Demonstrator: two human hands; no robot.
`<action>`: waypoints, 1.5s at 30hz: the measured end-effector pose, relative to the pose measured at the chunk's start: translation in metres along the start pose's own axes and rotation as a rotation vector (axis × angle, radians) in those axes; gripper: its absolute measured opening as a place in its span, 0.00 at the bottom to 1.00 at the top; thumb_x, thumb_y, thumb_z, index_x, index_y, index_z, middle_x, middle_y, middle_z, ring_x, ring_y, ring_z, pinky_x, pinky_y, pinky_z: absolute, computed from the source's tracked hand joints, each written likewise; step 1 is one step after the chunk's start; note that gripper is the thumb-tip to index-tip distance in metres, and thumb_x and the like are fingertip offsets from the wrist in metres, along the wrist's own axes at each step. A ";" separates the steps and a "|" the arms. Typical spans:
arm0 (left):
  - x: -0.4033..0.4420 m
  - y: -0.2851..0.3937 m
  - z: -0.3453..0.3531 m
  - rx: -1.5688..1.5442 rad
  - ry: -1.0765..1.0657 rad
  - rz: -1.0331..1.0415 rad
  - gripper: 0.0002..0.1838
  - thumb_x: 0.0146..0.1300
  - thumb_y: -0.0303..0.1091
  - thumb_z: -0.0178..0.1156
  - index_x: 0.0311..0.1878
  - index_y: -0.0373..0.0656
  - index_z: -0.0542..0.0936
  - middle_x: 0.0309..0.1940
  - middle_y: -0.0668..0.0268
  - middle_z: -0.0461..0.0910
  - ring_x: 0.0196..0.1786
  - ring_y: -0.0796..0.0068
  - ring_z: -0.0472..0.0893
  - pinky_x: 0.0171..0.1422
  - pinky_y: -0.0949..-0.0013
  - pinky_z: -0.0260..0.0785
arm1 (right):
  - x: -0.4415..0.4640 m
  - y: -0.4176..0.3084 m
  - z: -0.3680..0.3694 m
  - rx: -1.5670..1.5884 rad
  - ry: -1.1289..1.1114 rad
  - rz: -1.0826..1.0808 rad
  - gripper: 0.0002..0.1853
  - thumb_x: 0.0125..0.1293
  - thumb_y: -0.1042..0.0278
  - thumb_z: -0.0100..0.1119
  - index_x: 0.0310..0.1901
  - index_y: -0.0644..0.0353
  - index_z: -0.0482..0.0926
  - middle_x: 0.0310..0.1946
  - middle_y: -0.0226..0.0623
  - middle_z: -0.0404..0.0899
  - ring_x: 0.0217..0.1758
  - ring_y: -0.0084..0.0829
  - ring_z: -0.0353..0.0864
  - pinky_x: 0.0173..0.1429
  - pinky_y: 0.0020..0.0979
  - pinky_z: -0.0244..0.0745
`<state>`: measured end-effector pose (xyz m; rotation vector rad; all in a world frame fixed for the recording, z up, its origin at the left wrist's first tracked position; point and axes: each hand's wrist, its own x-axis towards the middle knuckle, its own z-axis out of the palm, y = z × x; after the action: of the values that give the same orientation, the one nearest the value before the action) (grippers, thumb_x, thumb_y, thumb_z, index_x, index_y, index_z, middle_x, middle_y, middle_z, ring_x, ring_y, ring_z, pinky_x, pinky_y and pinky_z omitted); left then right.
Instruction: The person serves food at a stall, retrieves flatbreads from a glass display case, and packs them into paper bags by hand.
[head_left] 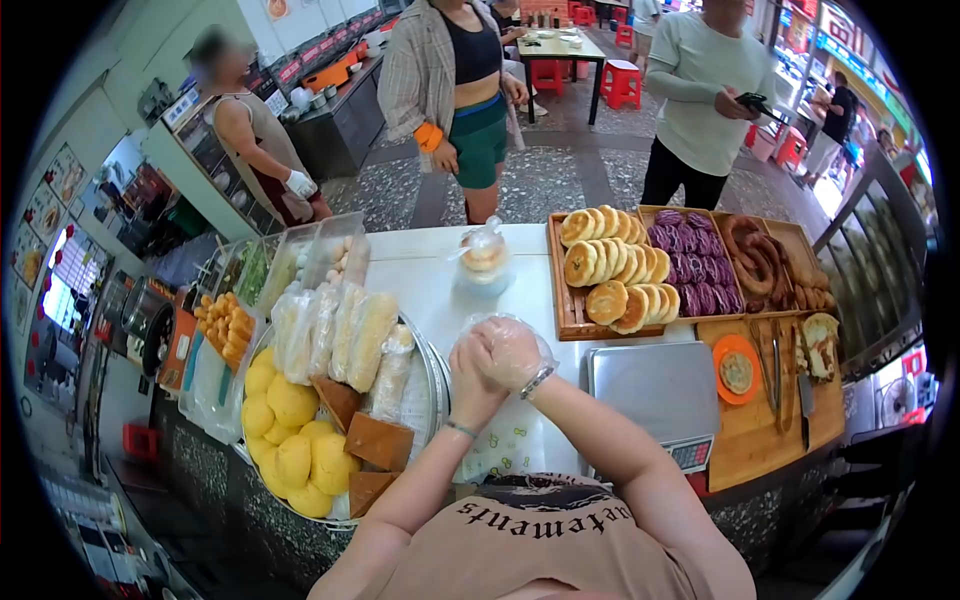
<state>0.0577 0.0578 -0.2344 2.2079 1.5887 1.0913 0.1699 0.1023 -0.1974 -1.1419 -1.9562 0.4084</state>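
Both hands, the left hand (474, 372) and the right hand (518, 352), are pressed together above the white counter (405, 252), fingers bent and overlapping. Clear plastic (544, 343) shows around the right hand; whether it is a glove or a bag cannot be told, nor whether anything is pinched between the palms. Nearest beyond the hands, a clear bag of food (484, 255) stands upright on the counter, apart from the fingers.

To the left, a big round tray (437, 385) carries yellow buns (293, 462), brown slabs (379, 441) and plastic-wrapped rolls (371, 338). On the right lies a scale (652, 385) with a bare metal plate; behind it, a wooden tray (556, 290) holds golden flat cakes (605, 262). Farther right, an orange plate (722, 362) bears one round flatbread (737, 372).
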 end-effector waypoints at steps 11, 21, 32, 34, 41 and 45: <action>0.071 0.045 -0.031 0.136 -0.003 0.332 0.20 0.57 0.33 0.57 0.54 0.39 0.76 0.57 0.50 0.74 0.66 0.47 0.67 0.71 0.51 0.56 | -0.003 0.023 0.021 0.308 0.039 0.008 0.09 0.56 0.63 0.60 0.36 0.56 0.78 0.37 0.44 0.79 0.43 0.46 0.78 0.49 0.42 0.74; 0.057 0.036 -0.006 0.039 0.047 0.274 0.07 0.55 0.34 0.57 0.31 0.42 0.81 0.38 0.61 0.82 0.48 0.59 0.79 0.53 0.53 0.66 | -0.015 0.037 0.027 0.456 0.019 0.138 0.09 0.55 0.63 0.60 0.36 0.56 0.77 0.37 0.44 0.79 0.44 0.45 0.78 0.49 0.40 0.73; 0.057 0.036 -0.006 0.046 0.073 0.301 0.08 0.54 0.34 0.57 0.33 0.40 0.81 0.38 0.58 0.82 0.47 0.56 0.78 0.54 0.53 0.66 | -0.017 0.041 0.034 0.359 0.010 0.108 0.10 0.53 0.62 0.61 0.36 0.55 0.77 0.37 0.43 0.79 0.44 0.45 0.77 0.50 0.40 0.73; 0.055 0.031 0.001 0.074 0.080 0.329 0.08 0.53 0.34 0.58 0.33 0.41 0.81 0.38 0.57 0.82 0.49 0.56 0.78 0.54 0.53 0.66 | -0.021 0.046 0.039 0.342 0.031 0.105 0.10 0.53 0.62 0.61 0.36 0.55 0.77 0.37 0.43 0.80 0.44 0.44 0.77 0.50 0.40 0.73; 0.055 0.020 0.010 0.077 0.098 0.366 0.10 0.54 0.34 0.56 0.34 0.39 0.82 0.38 0.57 0.82 0.48 0.54 0.78 0.58 0.52 0.66 | -0.030 0.060 0.043 0.169 -0.015 -0.005 0.10 0.52 0.62 0.60 0.35 0.55 0.76 0.37 0.43 0.79 0.46 0.44 0.76 0.51 0.39 0.72; 0.055 0.030 0.005 0.010 0.077 0.378 0.10 0.55 0.35 0.55 0.34 0.39 0.82 0.39 0.57 0.82 0.49 0.53 0.78 0.58 0.51 0.66 | -0.028 0.065 0.044 0.373 -0.122 0.112 0.13 0.49 0.60 0.62 0.37 0.54 0.76 0.38 0.43 0.79 0.47 0.44 0.76 0.51 0.39 0.72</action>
<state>0.0911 0.0964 -0.1972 2.5690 1.2313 1.2779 0.1801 0.1193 -0.2783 -1.0034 -1.8225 0.8804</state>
